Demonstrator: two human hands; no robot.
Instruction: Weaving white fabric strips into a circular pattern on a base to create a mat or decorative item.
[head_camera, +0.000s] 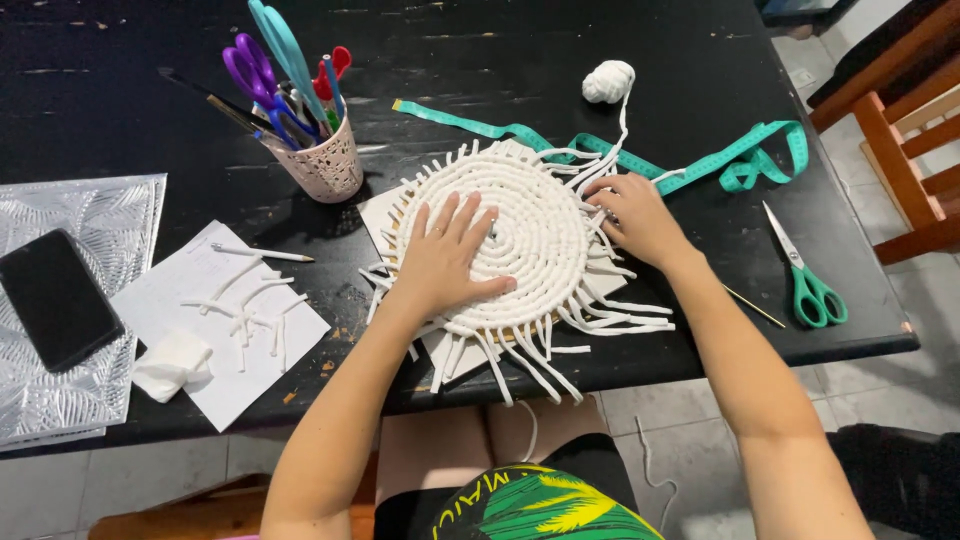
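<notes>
Black table (560, 60), dark wood top, scuffed; carries everything below

Silver embossed tray (90, 205) at the far left edge, with a black phone (55, 298) lying on it

Round coiled mat (530, 235) of white cord, middle of the table near the front edge, lying on a pale board. Loose cord ends fringe out all round; some hang past the table edge. Judged light and soft: it would flop if lifted by one side and the fringe would snag. Best taken flat, with a palm on the coil or by the board under it

White sheet of paper (165, 290) left of the mat, with short cut cord pieces (245, 310) and a pencil (262, 254) on it; a folded white cloth (172, 365) at its near corner

Teal tape measure (700, 165) snaking behind and right of the mat

Pink cup (325, 165) behind the mat's left side, stuffed with scissors and pens

Green-handled scissors (805, 275) lying alone at the right, well apart from the mat

Left hand (440, 260): flat, fingers spread, pressing down on the mat's left half. Open grip, nothing held

Right hand (635, 215): at the mat's right rim, fingers curled in among the cord strands. Grip looks pinched on the cord, though the fingertips are partly hidden

Small ball of white cord (608, 80) behind the mat; its strand runs down to the right hand
</notes>
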